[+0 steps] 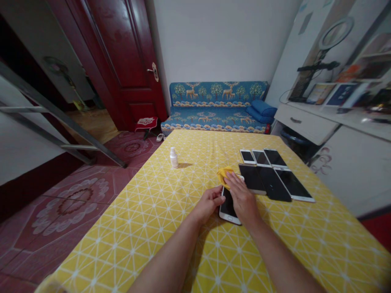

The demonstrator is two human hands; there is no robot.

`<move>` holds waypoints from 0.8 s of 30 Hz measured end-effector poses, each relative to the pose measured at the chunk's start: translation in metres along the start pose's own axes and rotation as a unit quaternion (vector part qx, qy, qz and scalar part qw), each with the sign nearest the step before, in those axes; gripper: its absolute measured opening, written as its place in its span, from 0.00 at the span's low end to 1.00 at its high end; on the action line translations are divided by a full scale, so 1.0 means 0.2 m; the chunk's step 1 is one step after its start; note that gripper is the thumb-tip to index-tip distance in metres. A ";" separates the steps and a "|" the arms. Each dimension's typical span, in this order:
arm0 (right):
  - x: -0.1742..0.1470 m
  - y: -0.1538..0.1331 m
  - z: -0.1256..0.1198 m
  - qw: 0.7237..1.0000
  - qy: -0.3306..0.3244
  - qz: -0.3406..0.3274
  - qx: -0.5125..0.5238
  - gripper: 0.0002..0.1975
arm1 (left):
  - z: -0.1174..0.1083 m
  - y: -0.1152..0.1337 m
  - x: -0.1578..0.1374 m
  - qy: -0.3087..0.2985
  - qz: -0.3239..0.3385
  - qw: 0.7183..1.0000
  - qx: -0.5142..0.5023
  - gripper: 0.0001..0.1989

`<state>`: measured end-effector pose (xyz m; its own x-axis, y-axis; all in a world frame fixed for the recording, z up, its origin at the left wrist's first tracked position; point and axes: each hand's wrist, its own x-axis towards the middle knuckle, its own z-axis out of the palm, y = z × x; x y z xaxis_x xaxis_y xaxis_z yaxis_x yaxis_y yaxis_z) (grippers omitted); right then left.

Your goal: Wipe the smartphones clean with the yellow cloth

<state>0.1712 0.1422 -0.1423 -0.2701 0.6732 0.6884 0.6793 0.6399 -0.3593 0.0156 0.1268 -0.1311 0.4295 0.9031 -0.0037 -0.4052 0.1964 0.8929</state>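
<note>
A white-framed smartphone [229, 208] with a dark screen lies face up on the yellow patterned tablecloth [146, 211]. My left hand [210, 203] grips its left edge, thumb on top by the screen. With my right hand [241, 199] I press a yellow cloth [224, 174] against the phone's upper end; my palm and fingers cover much of the screen's right side. Just to the right lie several other phones in two rows, among them a black one [273, 183] and a white-edged one [295, 183]. A small white bottle [174, 158] stands upright to the left.
Beyond the table is a blue sofa [210, 116] with folded blue cushions [261, 110]. A white cabinet [345, 171] flanks the right side, with a ring light [336, 34] on top. At left are a red door [125, 53], a small stool [146, 123] and a metal ladder [76, 132].
</note>
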 end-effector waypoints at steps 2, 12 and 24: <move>-0.01 0.01 0.00 0.999 0.023 0.033 -0.016 0.22 | 0.00 0.01 0.00 -0.014 -0.010 1.000 -0.005 0.23; 0.00 0.00 -0.01 0.999 -0.005 -0.017 0.029 0.22 | -0.01 0.00 0.00 0.034 -0.020 0.999 -0.012 0.17; 0.00 -0.03 -0.01 0.997 -0.026 -0.039 0.054 0.21 | -0.04 -0.01 0.00 0.067 -0.025 0.997 -0.016 0.17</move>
<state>0.1695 0.1379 -0.1387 -0.3556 0.6368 0.6841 0.5791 0.7246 -0.3735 0.0101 0.1285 -0.1370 0.3390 0.9344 -0.1097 -0.4118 0.2522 0.8757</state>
